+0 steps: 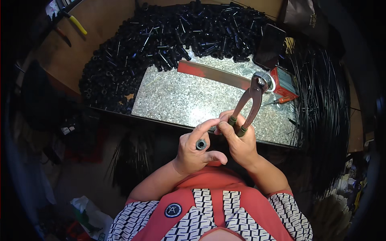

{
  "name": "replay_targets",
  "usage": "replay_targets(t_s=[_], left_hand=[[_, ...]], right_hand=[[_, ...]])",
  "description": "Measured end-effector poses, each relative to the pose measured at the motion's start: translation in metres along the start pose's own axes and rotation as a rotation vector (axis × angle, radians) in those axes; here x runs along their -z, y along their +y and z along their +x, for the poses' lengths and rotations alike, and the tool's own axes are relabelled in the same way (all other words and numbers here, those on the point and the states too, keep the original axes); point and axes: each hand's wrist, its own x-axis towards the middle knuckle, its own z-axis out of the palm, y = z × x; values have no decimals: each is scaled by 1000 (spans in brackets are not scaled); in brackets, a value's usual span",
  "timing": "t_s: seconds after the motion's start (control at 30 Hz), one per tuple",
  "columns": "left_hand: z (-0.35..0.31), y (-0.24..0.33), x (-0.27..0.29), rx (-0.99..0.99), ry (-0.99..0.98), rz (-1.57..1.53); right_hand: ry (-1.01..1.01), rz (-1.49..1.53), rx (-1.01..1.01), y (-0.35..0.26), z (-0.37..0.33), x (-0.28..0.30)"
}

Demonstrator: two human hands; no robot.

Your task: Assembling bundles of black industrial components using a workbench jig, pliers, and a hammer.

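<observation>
My left hand (185, 154) holds a small black tube-shaped part (201, 144) against the palm, its round hollow end facing up. The thumb of that hand is spread away, and its index finger reaches toward my right hand. In my right hand (246, 149) is a pair of end-cutting pincers (256, 93), gripped by the green-wrapped ends of the handles. Their jaws point up and away from me, over the slab; whether the jaws meet is hard to see. The fingertips of both hands are close together near the slab's front edge, and what lies between them is hidden.
A speckled stone slab (169, 96) lies before me, with a red-brown bar (213, 74) across it. Black tubular parts (193, 28) are heaped behind and left. At right are a red box (284, 82), an orange-handled screwdriver (283, 99), a phone-like slab (270, 46) and thin black strands (325, 100).
</observation>
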Motion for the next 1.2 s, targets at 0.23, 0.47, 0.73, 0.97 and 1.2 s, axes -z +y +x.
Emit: replay_targets(t_s=[0.23, 0.47, 0.73, 0.97, 1.2], left_hand=[[1, 0, 5, 63, -38, -20], [-2, -7, 0, 95, 14, -126], [0, -4, 4, 166, -21, -194], [0, -3, 5, 187, -32, -177], [0, 1, 4, 187, 4, -175]], right_hand=[[-64, -64, 21, -2, 3, 2], [-183, -20, 135, -12, -2, -9], [-163, -86, 136, -13, -2, -10], [-150, -75, 131, -10, -4, -11], [-166, -98, 225, -5, -4, -12]])
